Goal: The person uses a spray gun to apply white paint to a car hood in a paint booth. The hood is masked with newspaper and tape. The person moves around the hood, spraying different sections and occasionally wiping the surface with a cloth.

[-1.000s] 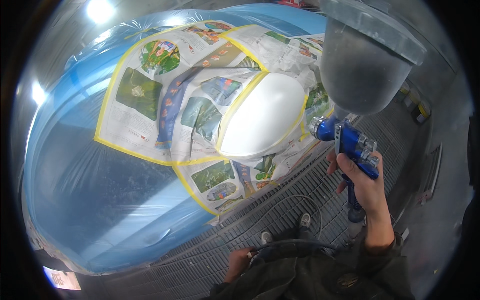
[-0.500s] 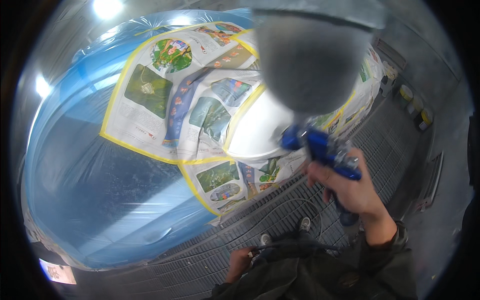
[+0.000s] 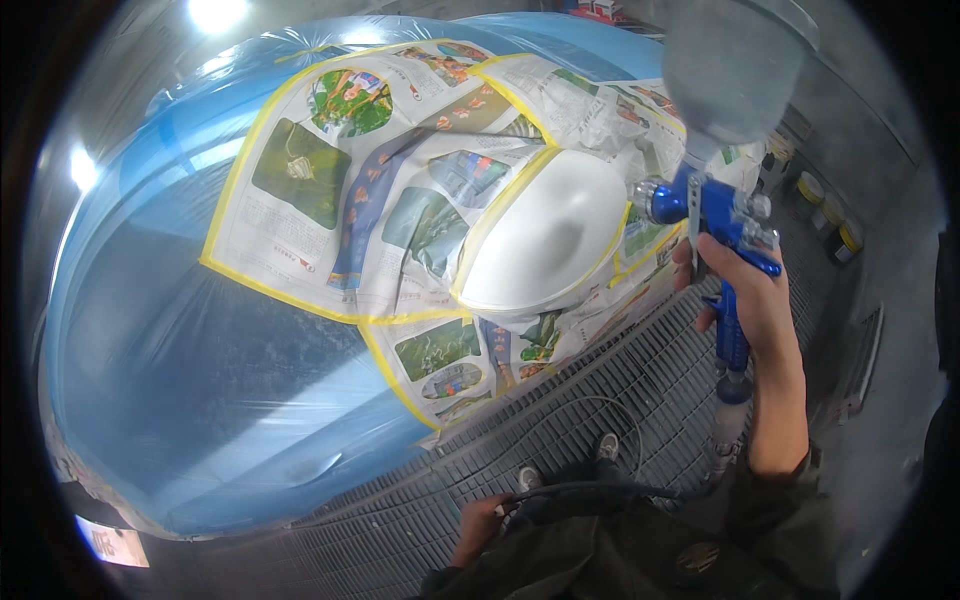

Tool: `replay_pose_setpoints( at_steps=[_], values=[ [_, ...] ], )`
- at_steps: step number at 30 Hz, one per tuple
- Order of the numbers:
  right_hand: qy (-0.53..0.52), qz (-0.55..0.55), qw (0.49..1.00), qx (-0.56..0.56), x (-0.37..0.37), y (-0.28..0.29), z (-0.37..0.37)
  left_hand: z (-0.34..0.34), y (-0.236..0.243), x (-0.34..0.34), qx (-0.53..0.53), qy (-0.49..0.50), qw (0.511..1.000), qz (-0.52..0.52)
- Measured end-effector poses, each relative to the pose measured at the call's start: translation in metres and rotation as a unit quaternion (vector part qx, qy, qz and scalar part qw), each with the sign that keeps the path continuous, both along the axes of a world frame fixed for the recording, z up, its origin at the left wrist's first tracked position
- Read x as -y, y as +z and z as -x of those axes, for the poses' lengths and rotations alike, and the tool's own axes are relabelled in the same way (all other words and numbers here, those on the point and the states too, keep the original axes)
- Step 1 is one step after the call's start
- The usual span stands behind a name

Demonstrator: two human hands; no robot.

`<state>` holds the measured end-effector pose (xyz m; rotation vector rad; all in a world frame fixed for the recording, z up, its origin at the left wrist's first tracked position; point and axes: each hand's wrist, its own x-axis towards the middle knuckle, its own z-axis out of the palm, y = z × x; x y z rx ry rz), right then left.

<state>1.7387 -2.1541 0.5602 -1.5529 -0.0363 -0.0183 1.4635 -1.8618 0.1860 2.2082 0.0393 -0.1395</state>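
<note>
My right hand [image 3: 750, 290] is wrapped round the grip of a blue spray gun [image 3: 712, 205] with a large translucent cup on top. The gun's nozzle points left, towards a bare white, rounded panel [image 3: 545, 235] framed by newspaper [image 3: 420, 200] and yellow tape [image 3: 275, 303]. A gap lies between nozzle and panel. Low in the view, near my body, my left hand [image 3: 483, 525] is closed round a dark air hose [image 3: 580, 487], which runs across my front towards the gun.
Blue plastic sheeting [image 3: 220, 390] covers the car around the newspaper. Ribbed floor grating [image 3: 600, 385] runs alongside, with a loop of hose lying on it. Several cans [image 3: 848, 240] stand against the wall at the right. A lit screen [image 3: 112, 543] shows at lower left.
The spray gun and my right hand have moved right and slightly up, uncovering the white panel. The gun is now more upright. My left hand stays on the hose.
</note>
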Motion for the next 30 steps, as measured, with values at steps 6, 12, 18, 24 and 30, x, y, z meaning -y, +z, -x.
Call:
replay_pose_setpoints(
  at_steps=[6,12,18,24,30],
  values=[
    [0.228,-0.080,0.965,-0.104,0.012,-0.030,0.034,-0.015,0.030,0.005,-0.019,-0.034,0.998,-0.041],
    [0.121,-0.069,0.989,-0.050,0.048,-0.064,0.029,-0.003,0.019,0.018,-0.072,0.044,0.996,-0.008],
    [0.232,-0.168,0.949,-0.135,0.075,-0.087,0.033,-0.002,0.026,0.035,-0.182,0.055,0.973,-0.133],
    [0.289,-0.182,0.929,-0.145,0.110,-0.118,0.016,0.001,0.026,0.078,-0.180,0.080,0.962,-0.190],
    [0.293,-0.194,0.923,-0.154,0.142,-0.141,0.005,0.023,0.014,0.108,-0.178,0.124,0.958,-0.187]
  ],
)
